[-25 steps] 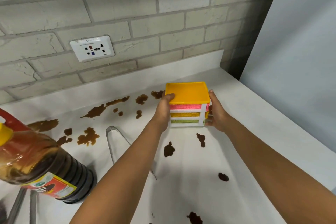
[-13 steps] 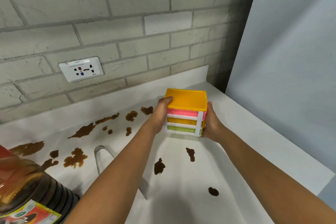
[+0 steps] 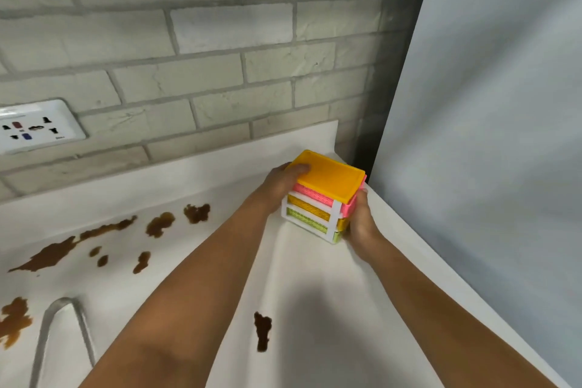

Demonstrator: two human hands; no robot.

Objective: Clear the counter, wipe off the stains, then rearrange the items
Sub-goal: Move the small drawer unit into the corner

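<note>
Small drawer unit (image 3: 324,195), orange lid, pink, orange and green drawers in a white frame, sits at the far right corner of the white counter (image 3: 315,287), close to the backsplash and to the grey panel (image 3: 488,135) on the right. Left hand (image 3: 280,184) grips its left side, thumb curled over the lid edge, other fingers hidden behind the unit. Right hand (image 3: 362,220) holds the right side, fingers wrapped round the far face, only partly visible. Whether the unit's base touches the counter: cannot tell. Brown stains (image 3: 157,224) spread across the counter to the left; one more stain (image 3: 262,331) lies between the forearms. Wall socket (image 3: 34,126) on the brick wall at left. Metal loop (image 3: 63,331) at lower left, identity unclear.
</note>
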